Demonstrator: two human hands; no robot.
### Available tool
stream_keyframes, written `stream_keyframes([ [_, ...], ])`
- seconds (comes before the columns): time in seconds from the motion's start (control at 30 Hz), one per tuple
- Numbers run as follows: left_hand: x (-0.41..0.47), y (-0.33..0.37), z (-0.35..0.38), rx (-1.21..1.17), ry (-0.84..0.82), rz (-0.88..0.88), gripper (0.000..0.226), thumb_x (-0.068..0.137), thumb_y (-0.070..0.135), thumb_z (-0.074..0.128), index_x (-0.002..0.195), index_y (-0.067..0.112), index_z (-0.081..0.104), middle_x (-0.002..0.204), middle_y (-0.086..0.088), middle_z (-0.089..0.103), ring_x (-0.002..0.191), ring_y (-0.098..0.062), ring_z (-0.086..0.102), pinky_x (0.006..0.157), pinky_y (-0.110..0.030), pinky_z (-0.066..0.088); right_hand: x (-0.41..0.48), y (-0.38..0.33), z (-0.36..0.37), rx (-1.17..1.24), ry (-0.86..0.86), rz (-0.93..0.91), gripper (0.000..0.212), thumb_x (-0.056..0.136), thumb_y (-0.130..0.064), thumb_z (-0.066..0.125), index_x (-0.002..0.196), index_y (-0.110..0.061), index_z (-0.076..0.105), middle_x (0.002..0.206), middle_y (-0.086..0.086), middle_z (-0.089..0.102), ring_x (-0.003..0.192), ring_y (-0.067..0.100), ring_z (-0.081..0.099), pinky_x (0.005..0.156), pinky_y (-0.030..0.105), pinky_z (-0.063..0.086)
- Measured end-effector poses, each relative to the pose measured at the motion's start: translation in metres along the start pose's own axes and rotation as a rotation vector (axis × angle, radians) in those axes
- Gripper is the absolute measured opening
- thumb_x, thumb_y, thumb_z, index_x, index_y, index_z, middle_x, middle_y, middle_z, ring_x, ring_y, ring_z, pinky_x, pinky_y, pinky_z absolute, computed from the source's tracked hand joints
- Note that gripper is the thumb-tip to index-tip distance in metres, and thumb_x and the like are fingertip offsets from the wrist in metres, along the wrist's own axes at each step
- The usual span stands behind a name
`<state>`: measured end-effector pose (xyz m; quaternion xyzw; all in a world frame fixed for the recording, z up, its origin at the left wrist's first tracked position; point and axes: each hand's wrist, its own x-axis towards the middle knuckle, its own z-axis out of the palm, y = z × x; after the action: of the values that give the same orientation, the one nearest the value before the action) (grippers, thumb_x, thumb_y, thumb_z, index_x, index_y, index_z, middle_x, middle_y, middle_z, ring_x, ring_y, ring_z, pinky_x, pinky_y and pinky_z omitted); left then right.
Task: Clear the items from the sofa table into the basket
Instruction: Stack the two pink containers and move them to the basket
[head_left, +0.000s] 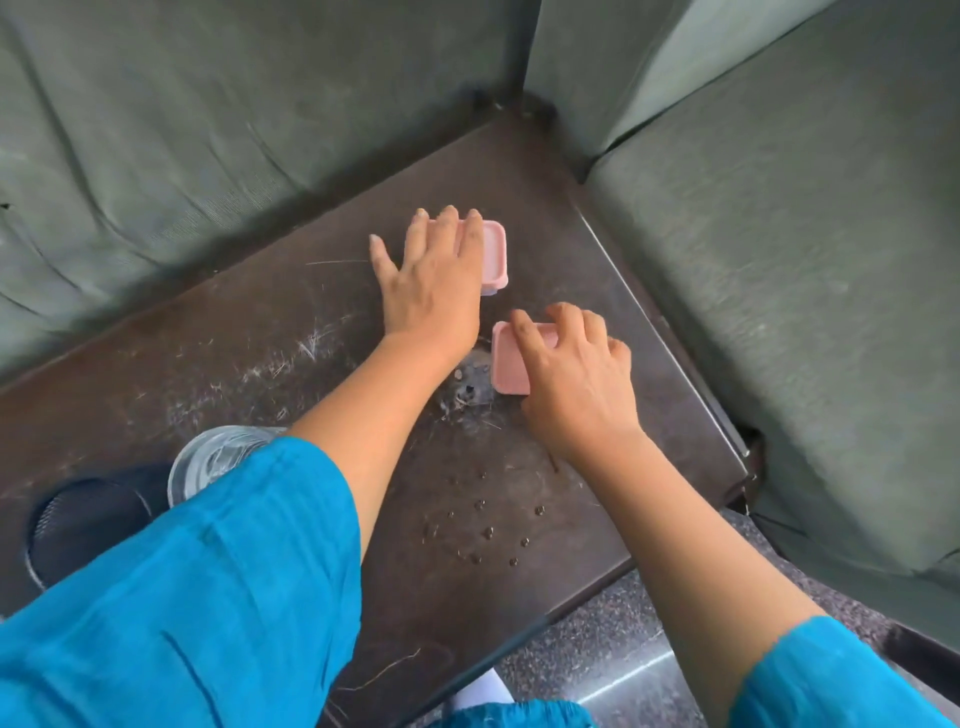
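Two small pink lidded boxes sit on the dark brown sofa table (249, 353). My left hand (436, 280) lies flat on top of the far pink box (494, 254), with the fingers draped over its far edge and the thumb spread out to the left, off the box. My right hand (576, 379) grips the near pink box (506, 366), thumb on its lid and fingers curled round its right side. The black mesh basket (88, 525) stands at the table's lower left, partly hidden by my blue sleeve.
A clear glass (208, 457) stands right beside the basket, under my left forearm. Small dark specks (483, 530) dot the table's near part. Green sofa cushions (779, 270) wall the table at the back and right. Speckled floor (597, 665) shows below the front edge.
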<state>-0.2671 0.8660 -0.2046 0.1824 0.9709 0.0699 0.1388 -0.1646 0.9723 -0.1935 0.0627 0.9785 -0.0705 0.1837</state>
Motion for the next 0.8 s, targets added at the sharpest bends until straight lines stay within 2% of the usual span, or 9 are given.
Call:
stream_keyframes([
  [0.1,0.004,-0.001,-0.004,-0.054,-0.005,0.005,0.073,0.083,0.002,0.056,0.144,0.018,0.020,0.142,-0.011,0.031,0.134,-0.035,0.023,0.101,-0.054,0.035,0.004,-0.004,-0.002,0.043,-0.041,0.000,0.085,0.070,-0.016,0.067,0.141,-0.025,0.021,0.131,0.013,0.036,0.120,0.033,0.029,0.080,0.047,0.042],
  [0.2,0.003,-0.002,-0.010,-0.100,-0.039,-0.004,0.068,0.079,0.000,0.060,0.138,0.014,0.030,0.129,-0.013,0.037,0.116,-0.037,0.037,0.085,-0.047,0.044,0.004,-0.006,-0.006,0.066,-0.062,0.005,0.086,0.070,-0.014,0.065,0.142,-0.023,0.019,0.131,0.012,0.036,0.120,0.033,0.027,0.074,0.044,0.043],
  [0.27,0.000,-0.005,-0.016,-0.128,-0.026,-0.025,0.056,0.075,0.001,0.064,0.125,0.008,0.038,0.124,-0.013,0.039,0.110,-0.036,0.040,0.080,-0.045,0.044,0.004,-0.010,-0.009,0.072,-0.015,0.013,0.083,0.070,-0.014,0.064,0.141,-0.020,0.022,0.128,0.010,0.039,0.117,0.033,0.030,0.067,0.040,0.039],
  [0.37,-0.006,-0.012,-0.030,-0.171,0.061,-0.018,0.048,0.072,0.008,0.069,0.113,0.006,0.043,0.119,-0.014,0.041,0.105,-0.035,0.040,0.074,-0.042,0.042,0.003,-0.020,-0.020,0.125,0.114,0.054,0.063,0.069,-0.013,0.061,0.126,-0.012,0.036,0.120,0.008,0.048,0.110,0.032,0.037,0.064,0.036,0.035],
  [0.47,-0.014,-0.027,-0.057,-0.221,0.159,-0.041,0.053,0.069,0.020,0.073,0.110,0.006,0.044,0.117,-0.016,0.043,0.102,-0.038,0.041,0.075,-0.042,0.038,0.002,-0.038,-0.042,0.181,0.237,0.057,0.053,0.065,-0.010,0.061,0.114,-0.011,0.042,0.115,0.008,0.052,0.105,0.033,0.039,0.064,0.038,0.039],
  [0.6,-0.032,-0.067,-0.103,-0.275,0.281,-0.085,0.062,0.064,0.032,0.077,0.110,0.005,0.047,0.114,-0.019,0.047,0.098,-0.037,0.045,0.073,-0.037,0.031,-0.001,-0.079,-0.076,0.165,0.381,-0.035,0.053,0.064,-0.010,0.064,0.113,-0.010,0.046,0.112,0.009,0.055,0.099,0.037,0.042,0.071,0.040,0.040],
  [0.73,-0.073,-0.133,-0.145,-0.335,0.388,-0.156,0.067,0.062,0.038,0.078,0.114,0.006,0.048,0.112,-0.019,0.054,0.098,-0.039,0.049,0.080,-0.039,0.034,-0.010,-0.151,-0.106,0.126,0.471,-0.152,0.055,0.062,-0.011,0.067,0.114,-0.011,0.049,0.110,0.012,0.055,0.089,0.040,0.047,0.070,0.038,0.037],
  [0.8,-0.105,-0.175,-0.162,-0.374,0.446,-0.191,0.068,0.062,0.038,0.078,0.115,0.007,0.049,0.112,-0.019,0.055,0.097,-0.040,0.052,0.079,-0.041,0.037,-0.021,-0.198,-0.114,0.130,0.505,-0.204,0.056,0.062,-0.008,0.065,0.115,-0.012,0.050,0.112,0.015,0.053,0.088,0.040,0.047,0.070,0.036,0.036],
])
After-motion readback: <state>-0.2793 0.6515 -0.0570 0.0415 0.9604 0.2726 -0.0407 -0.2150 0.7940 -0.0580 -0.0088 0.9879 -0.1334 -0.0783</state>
